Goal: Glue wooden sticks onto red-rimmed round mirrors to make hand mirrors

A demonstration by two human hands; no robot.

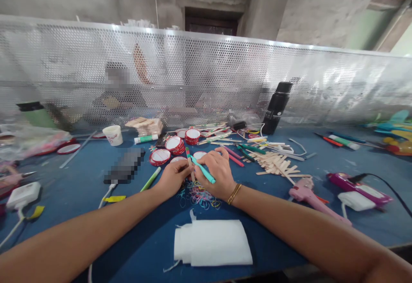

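My left hand (174, 179) pinches an upright wooden stick (189, 156) whose top end is coloured red and green. A teal marker (204, 170) is gripped in my right hand (219, 171), its tip against the stick near the coloured part. A gold bracelet circles my right wrist. Below both hands lies a loose pile of coloured rubber bands (202, 196). Round red-rimmed white discs (174, 144) are stacked just behind my hands. The lower part of the stick is partly hidden by my fingers.
A folded white cloth (221, 243) lies in front on the blue table (138, 242). To the right are wooden sticks (277, 163), a pink glue gun (317, 199) and a black bottle (277, 107). On the left stand a paper cup (113, 136) and a phone (125, 166) with its cable.
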